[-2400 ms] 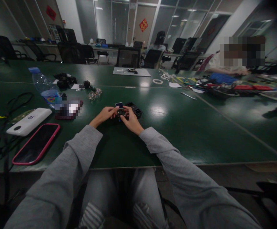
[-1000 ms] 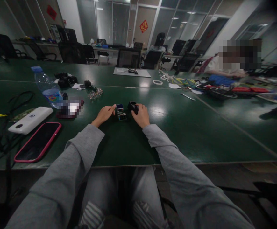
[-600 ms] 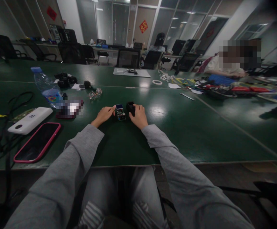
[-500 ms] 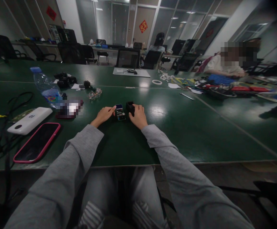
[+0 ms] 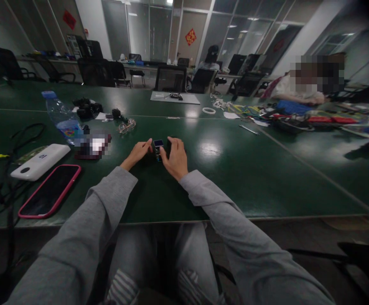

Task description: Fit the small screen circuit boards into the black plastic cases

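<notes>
A small electronic device (image 5: pixel 158 144) with a dark screen and an exposed circuit board lies on the table between my hands. My left hand (image 5: pixel 138 153) is just left of it, thumb and fingers apart, holding nothing I can see. To the device's right, my right hand (image 5: pixel 175 157) has its fingers stretched out and the thumb spread towards the board. The thumb hides the device's lower right part; whether it touches cannot be made out. Behind the right hand, a black box-like case (image 5: pixel 169 146) is mostly covered by the fingers.
At left are a pink-cased phone (image 5: pixel 49 190), a white power bank (image 5: pixel 41 162), black cables and a plastic bottle (image 5: pixel 65 120). Wire-framed glasses (image 5: pixel 127 126) lie farther back. Across the table, a person sits behind piled cables and tools (image 5: pixel 299 118). The table's front edge (image 5: pixel 165 222) is close.
My right hand has moved left, off its grip on the black case and over towards the device. The left hand's fingers have drawn slightly away from the device.
</notes>
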Available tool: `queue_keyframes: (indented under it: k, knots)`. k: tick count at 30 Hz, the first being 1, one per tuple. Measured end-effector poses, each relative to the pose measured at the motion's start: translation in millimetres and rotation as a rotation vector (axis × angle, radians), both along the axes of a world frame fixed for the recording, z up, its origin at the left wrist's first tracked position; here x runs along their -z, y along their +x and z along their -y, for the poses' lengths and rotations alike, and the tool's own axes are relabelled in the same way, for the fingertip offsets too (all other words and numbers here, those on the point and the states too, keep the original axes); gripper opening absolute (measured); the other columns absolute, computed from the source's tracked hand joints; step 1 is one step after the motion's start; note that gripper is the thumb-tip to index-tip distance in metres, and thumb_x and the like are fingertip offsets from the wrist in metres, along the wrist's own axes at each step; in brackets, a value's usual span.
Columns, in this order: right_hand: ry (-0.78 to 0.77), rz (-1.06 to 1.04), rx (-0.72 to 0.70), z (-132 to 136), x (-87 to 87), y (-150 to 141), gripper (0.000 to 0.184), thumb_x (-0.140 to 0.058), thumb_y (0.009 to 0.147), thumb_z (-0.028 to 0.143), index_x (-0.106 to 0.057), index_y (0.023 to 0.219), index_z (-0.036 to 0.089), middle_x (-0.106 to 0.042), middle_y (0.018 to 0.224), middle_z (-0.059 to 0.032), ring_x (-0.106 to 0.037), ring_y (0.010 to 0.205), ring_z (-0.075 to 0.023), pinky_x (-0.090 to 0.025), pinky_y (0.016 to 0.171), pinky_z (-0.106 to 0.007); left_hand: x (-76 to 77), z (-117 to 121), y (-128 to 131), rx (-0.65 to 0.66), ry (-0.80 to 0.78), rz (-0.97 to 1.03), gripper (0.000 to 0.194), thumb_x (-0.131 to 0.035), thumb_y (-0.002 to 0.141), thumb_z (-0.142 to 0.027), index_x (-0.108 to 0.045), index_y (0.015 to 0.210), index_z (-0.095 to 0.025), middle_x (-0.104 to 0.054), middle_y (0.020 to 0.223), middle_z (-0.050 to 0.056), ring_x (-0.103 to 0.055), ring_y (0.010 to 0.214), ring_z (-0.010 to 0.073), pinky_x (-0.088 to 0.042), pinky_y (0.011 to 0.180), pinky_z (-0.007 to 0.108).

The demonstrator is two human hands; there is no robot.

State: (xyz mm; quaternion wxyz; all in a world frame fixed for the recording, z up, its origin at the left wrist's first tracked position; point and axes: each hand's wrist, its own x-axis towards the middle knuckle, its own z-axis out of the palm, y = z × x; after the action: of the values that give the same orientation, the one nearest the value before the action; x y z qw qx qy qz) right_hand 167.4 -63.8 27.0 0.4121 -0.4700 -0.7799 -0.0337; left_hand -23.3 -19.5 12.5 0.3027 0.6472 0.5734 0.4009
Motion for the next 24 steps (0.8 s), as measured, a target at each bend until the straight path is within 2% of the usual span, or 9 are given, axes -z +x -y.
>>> queue_keyframes:
  k: [3, 6, 9, 11, 13, 15, 20, 22, 24]
  knots:
    - [-0.148, 0.093, 0.027, 4, 6.0, -24, 0.060, -0.050, 0.094, 0.044, -0.035, 0.141, 0.010, -0.046, 0.130, -0.0201, -0.046, 0.123, -0.0311, -0.045, 0.101, -0.046, -2.0, -1, -2, -0.013, -0.077, 0.274, 0.056, -0.043, 0.091, -0.061, -0.056, 0.062, -0.015, -0.036, 0.048, -0.005, -0.035, 0.045, 0.0079, -0.028, 0.049, 0.022]
    - [-0.270, 0.149, 0.051, 3, 11.6, -38, 0.057, -0.054, 0.092, 0.031, -0.036, 0.142, 0.010, -0.053, 0.124, -0.0187, -0.054, 0.114, -0.0299, -0.051, 0.091, -0.043, -5.0, 0, -5, 0.005, -0.141, 0.421, 0.056, -0.045, 0.088, -0.064, -0.052, 0.062, -0.016, -0.028, 0.047, -0.008, -0.026, 0.040, 0.0052, -0.018, 0.043, 0.021]
    - [-0.283, 0.101, -0.031, 9, 8.4, -33, 0.051, -0.051, 0.093, 0.026, -0.038, 0.142, 0.016, -0.056, 0.125, -0.0119, -0.059, 0.109, -0.0245, -0.053, 0.089, -0.037, -7.0, 1, -9, 0.012, -0.152, 0.482, 0.056, -0.046, 0.087, -0.066, -0.052, 0.064, -0.016, -0.027, 0.047, -0.008, -0.025, 0.039, 0.0042, -0.014, 0.042, 0.021]
    - [-0.226, 0.033, -0.088, 14, 1.9, -13, 0.049, -0.050, 0.094, 0.028, -0.039, 0.141, 0.018, -0.056, 0.130, -0.0090, -0.059, 0.113, -0.0217, -0.051, 0.095, -0.035, -7.2, 1, -11, 0.012, -0.173, 0.500, 0.055, -0.046, 0.088, -0.066, -0.050, 0.064, -0.017, -0.026, 0.048, -0.008, -0.024, 0.038, 0.0040, -0.014, 0.041, 0.021]
    - [-0.115, -0.033, -0.082, 12, -5.4, 26, 0.049, -0.050, 0.094, 0.029, -0.040, 0.140, 0.017, -0.055, 0.134, -0.0092, -0.056, 0.119, -0.0214, -0.048, 0.102, -0.036, -6.9, 2, -13, 0.016, -0.186, 0.488, 0.054, -0.044, 0.089, -0.065, -0.050, 0.064, -0.017, -0.027, 0.048, -0.008, -0.024, 0.038, 0.0043, -0.014, 0.041, 0.021]
    - [0.006, -0.085, 0.004, 0, -11.3, 86, 0.049, -0.049, 0.094, 0.032, -0.042, 0.140, 0.015, -0.054, 0.136, -0.0120, -0.055, 0.123, -0.0234, -0.047, 0.104, -0.041, -6.5, 2, -14, 0.017, -0.183, 0.448, 0.053, -0.042, 0.090, -0.064, -0.050, 0.065, -0.018, -0.027, 0.048, -0.008, -0.025, 0.039, 0.0050, -0.015, 0.042, 0.022]
    - [-0.041, -0.187, 0.483, -30, -16.1, 281, 0.062, -0.053, 0.088, 0.053, -0.048, 0.137, 0.015, -0.061, 0.123, -0.0221, -0.063, 0.109, -0.0302, -0.049, 0.095, -0.050, -6.4, 2, -13, 0.014, -0.185, 0.411, 0.054, -0.039, 0.091, -0.064, -0.049, 0.065, -0.018, -0.026, 0.047, -0.008, -0.025, 0.040, 0.0057, -0.017, 0.043, 0.023]
    - [-0.100, -0.164, 0.631, -15, -16.7, 341, 0.070, -0.047, 0.086, 0.066, -0.047, 0.140, 0.021, -0.058, 0.126, -0.0224, -0.059, 0.118, -0.0340, -0.046, 0.099, -0.054, -5.9, 2, -13, 0.021, -0.189, 0.426, 0.055, -0.039, 0.090, -0.066, -0.049, 0.064, -0.018, -0.026, 0.047, -0.008, -0.025, 0.040, 0.0058, -0.016, 0.044, 0.023]
    - [-0.134, -0.153, 0.717, 17, -18.8, 374, 0.078, -0.042, 0.083, 0.076, -0.043, 0.143, 0.027, -0.057, 0.127, -0.0227, -0.058, 0.118, -0.0367, -0.046, 0.098, -0.058, -4.8, 0, -14, 0.025, -0.189, 0.430, 0.056, -0.039, 0.090, -0.067, -0.050, 0.064, -0.018, -0.026, 0.048, -0.007, -0.025, 0.040, 0.0057, -0.016, 0.044, 0.023]
